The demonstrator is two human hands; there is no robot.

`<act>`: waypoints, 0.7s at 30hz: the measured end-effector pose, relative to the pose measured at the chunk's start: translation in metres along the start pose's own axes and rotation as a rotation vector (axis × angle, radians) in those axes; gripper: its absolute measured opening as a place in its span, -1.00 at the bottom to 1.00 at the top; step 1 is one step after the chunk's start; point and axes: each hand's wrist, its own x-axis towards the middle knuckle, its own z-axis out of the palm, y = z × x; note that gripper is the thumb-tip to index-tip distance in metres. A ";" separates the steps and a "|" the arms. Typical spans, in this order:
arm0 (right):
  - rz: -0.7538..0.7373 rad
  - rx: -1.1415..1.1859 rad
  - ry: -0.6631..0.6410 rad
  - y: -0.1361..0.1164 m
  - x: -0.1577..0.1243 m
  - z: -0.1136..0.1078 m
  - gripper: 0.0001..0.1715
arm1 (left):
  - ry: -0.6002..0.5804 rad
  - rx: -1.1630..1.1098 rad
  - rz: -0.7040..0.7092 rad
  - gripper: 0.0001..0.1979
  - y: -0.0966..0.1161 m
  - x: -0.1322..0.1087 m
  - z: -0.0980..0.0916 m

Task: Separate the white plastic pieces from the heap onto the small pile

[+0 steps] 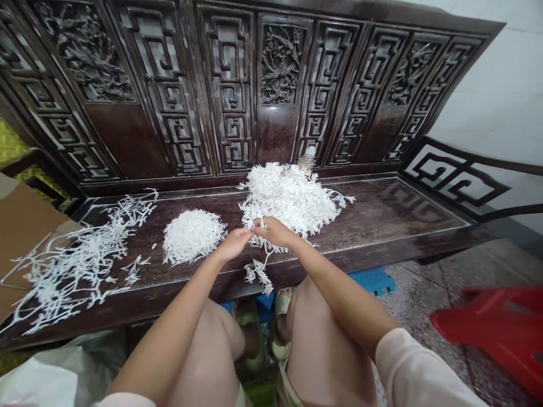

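My right hand (274,232) is closed on a white branched plastic sprig (259,274), whose lower end hangs over the bench's front edge. Fingertips of my left hand (235,243) are pinched together and meet the right fingertips at the sprig; what they grip is too small to make out. Just behind my hands rises a big heap of white branched sprigs (292,195). Left of my left hand lies a rounded pile of small white pieces (193,234). Farther left, bare white stems (85,260) spread in a tangle.
Everything rests on a dark carved wooden bench (373,209). A small clear bottle with a white cap (308,157) stands behind the heap. At far left is a cardboard box (25,226). A red plastic stool (492,328) stands on the floor to the right.
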 end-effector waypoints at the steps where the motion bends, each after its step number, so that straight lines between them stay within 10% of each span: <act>1: -0.007 -0.049 0.011 -0.001 0.001 0.001 -0.79 | 0.004 0.005 -0.004 -0.74 0.000 0.001 0.000; 7: -0.005 -0.367 0.127 0.005 0.012 0.001 -0.84 | 0.112 0.034 0.053 -0.77 0.009 -0.006 0.002; 13: 0.367 -0.170 0.330 0.056 0.005 -0.034 -0.73 | 0.278 0.075 0.138 -0.79 0.023 -0.025 -0.009; 21: 0.272 0.124 0.106 0.028 0.001 -0.016 -0.68 | 0.526 0.475 -0.418 -0.64 -0.043 -0.003 -0.061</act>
